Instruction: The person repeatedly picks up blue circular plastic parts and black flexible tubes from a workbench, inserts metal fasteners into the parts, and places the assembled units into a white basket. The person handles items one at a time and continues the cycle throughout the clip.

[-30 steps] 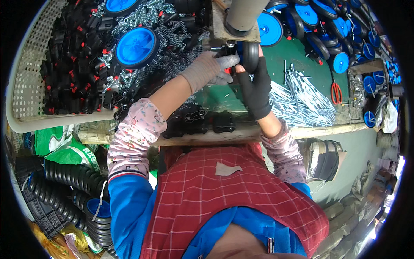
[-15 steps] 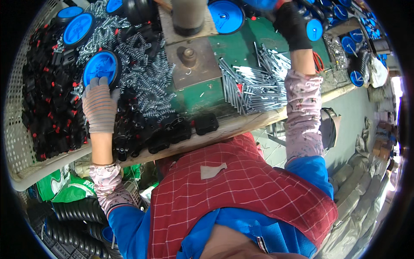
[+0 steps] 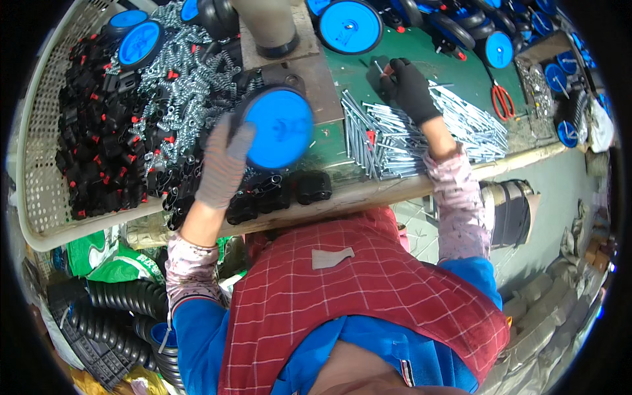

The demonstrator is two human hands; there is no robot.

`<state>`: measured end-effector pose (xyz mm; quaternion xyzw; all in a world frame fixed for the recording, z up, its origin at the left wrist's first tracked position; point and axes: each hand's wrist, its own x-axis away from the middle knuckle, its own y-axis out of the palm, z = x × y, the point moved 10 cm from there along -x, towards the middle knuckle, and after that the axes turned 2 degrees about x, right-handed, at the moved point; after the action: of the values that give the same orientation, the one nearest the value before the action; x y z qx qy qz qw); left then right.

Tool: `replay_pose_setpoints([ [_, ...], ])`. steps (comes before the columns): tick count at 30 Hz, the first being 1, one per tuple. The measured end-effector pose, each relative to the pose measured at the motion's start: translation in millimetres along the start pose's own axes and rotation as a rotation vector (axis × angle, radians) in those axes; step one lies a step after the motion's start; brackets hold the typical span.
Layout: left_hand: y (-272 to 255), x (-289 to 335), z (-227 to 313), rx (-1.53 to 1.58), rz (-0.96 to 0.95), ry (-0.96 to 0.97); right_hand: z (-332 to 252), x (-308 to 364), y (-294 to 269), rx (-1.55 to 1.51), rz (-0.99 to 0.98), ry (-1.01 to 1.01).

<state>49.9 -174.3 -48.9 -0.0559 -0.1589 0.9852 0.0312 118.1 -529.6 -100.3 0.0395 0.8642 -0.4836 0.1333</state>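
My left hand [image 3: 224,158], in a grey striped glove, grips a blue wheel [image 3: 280,128] with a black tyre by its left edge. The wheel is held in front of a metal plate [image 3: 322,85] on the bench and is slightly blurred. My right hand [image 3: 409,91], in a black glove, is closed around a thin metal pin, whose end [image 3: 378,67] sticks out beyond the fingertips. Below that hand lies a loose heap of silvery pins [image 3: 395,141]. Black plastic housings [image 3: 314,187] line the bench's near edge.
A perforated pale crate [image 3: 41,191] at left holds black parts with red bits and a pile of springs [image 3: 178,99]. A grey press column [image 3: 266,26] rises behind the plate. Red-handled scissors [image 3: 501,100] lie at right; more blue wheels [image 3: 350,26] sit at the back.
My left hand has lifted the blue wheel from the springs and carried it right. My right hand has come back from a blue wheel at the far side and now holds a pin.
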Motion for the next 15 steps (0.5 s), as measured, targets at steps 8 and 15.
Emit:
replay_pose_setpoints([
  [8,58.1,9.2,-15.7,0.593,-0.252,-0.32,-177.1,58.7,-22.1,0.112,0.023,-0.592],
  [15,63.1,9.3,-7.1,0.725,-0.315,-0.36,-236.3,57.1,-16.7,-0.133,-0.096,-0.785],
])
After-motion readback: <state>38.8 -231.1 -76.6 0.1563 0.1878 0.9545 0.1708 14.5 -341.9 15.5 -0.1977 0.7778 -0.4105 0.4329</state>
